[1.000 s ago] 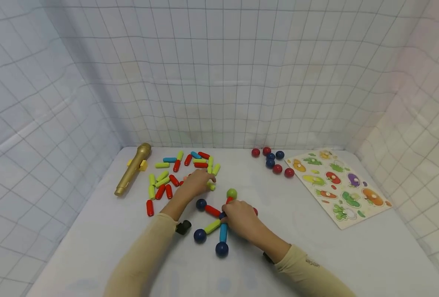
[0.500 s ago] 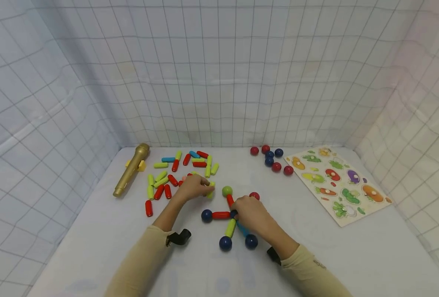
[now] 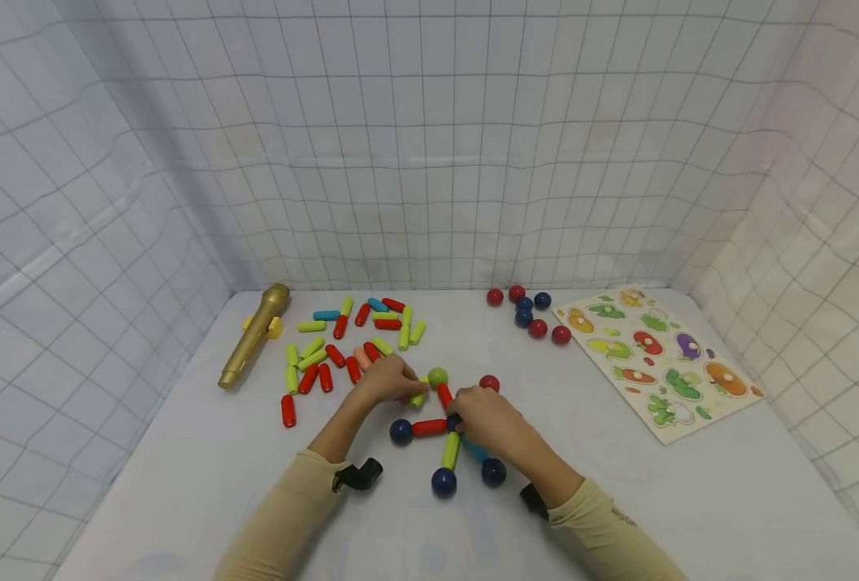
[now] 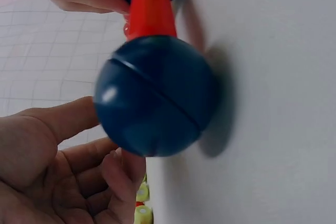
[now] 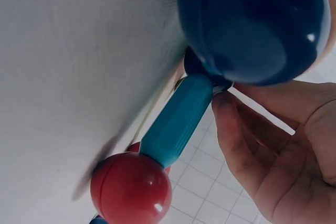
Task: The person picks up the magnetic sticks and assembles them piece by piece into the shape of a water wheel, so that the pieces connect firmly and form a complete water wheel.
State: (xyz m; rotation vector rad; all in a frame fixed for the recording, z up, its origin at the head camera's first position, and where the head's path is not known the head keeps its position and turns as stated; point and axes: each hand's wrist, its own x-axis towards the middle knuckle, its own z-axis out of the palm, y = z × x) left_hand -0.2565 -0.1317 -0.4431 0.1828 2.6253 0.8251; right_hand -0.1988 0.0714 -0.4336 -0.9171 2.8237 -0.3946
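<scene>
White desk with toys.
On it lie loose coloured rods, spare balls, a gold microphone, a puzzle board and a rod-and-ball figure.

No legible text anywhere.

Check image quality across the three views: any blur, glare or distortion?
Head view: sharp, even light, soft shadows, wall grid bowed by the wide lens. Left wrist view: dark blue ball fills the frame, slightly soft, small glare spot, shadow on the table. Right wrist view: another blue ball looms blurred; teal rod sharper.
</scene>
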